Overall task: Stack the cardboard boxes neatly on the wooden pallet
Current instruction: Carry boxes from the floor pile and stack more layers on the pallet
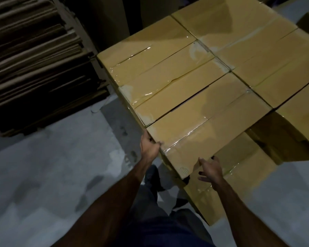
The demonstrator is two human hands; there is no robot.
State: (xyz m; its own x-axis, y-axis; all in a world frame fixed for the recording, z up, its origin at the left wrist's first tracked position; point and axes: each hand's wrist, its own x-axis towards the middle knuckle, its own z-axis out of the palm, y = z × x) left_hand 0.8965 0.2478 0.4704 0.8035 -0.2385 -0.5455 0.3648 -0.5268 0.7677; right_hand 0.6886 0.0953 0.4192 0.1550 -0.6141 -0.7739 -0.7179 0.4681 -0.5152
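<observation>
cardboard under the left hand (149, 147), whose fingers curl over the near corner of the front box (209, 127), while the right hand (210, 171) hovers spread and holding nothing at its edge; the top layer looks nearly full, a lower box (227, 191) juts out, the pallet is hidden.
</observation>
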